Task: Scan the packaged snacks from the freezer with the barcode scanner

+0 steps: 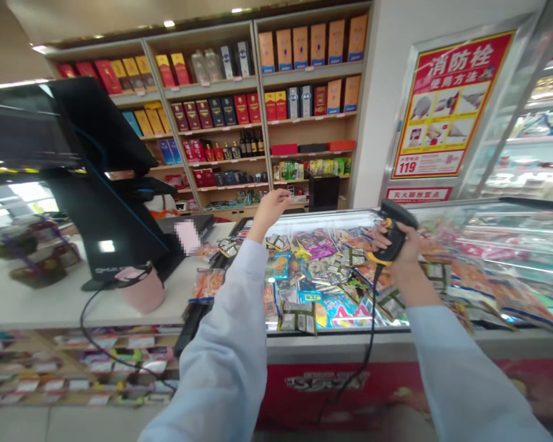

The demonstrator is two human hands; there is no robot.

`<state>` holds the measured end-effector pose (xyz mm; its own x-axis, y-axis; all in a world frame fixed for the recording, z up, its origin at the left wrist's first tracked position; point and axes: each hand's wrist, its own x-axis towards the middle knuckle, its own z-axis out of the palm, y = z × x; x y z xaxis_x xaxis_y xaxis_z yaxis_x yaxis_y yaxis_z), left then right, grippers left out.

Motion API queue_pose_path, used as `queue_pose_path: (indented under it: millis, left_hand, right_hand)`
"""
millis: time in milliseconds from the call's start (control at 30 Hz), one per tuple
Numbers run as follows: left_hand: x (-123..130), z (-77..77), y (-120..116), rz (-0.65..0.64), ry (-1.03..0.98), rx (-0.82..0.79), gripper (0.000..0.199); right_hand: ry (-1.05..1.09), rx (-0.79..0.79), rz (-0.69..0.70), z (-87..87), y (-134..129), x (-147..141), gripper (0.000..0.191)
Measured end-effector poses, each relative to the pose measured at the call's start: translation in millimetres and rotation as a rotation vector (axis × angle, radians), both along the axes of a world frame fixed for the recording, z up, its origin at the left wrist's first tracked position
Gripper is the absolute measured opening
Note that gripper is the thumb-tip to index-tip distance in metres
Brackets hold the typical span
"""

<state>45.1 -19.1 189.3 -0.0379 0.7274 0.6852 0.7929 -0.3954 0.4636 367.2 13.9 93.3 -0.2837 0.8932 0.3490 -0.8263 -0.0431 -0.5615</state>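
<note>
A red-and-yellow fire hydrant instruction poster [451, 105] on the wall reads 消防栓 使用方法, with 119 at its lower left. The red sign [418, 194] beneath it reads 灭火器放置点. Labels on the shelved liquor boxes [304, 46] and freezer snack packs [313, 270] are too small to read.

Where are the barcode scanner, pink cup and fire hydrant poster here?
Barcode scanner [393, 236]: head view, on its grip.
Pink cup [142, 291]: head view, on its side wall.
Fire hydrant poster [447, 104]: head view, on its middle.

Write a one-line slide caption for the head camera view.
Right hand holds a corded barcode scanner over a glass-topped display case of packets, left hand raised nearby.
</note>
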Motion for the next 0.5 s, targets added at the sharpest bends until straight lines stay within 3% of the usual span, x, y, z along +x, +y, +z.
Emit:
queue_pose_path:
  millis: [133, 233, 367, 500]
  left_hand:
    - [-75.3, -31.9, -51.9, 0.169, -0.070, -0.054, 0.028]
    - [-122.8, -56.2, -86.4, 0.372, -0.108, -0.193, 0.034]
    - [-166.3, -83.0, -116.6, 0.679, -0.064, -0.436, 0.078]
    - [-186.0, -114.1, -125.5, 0.893, 0.041, -0.789, 0.107]
  right_hand:
    - [-0.064, 0.002, 0.138, -10.3, 1.4, -65.9, 0.015]
    - [-0.115, -0.007, 0.239, -23.2, 6.9, -111.2, 0.016]
    - [-0.173, -0.035, 0.348, -44.8, 14.3, -157.8, 0.017]
    - [-0.230, -0.087, 0.453, -71.4, 15.6, -182.3, 0.018]
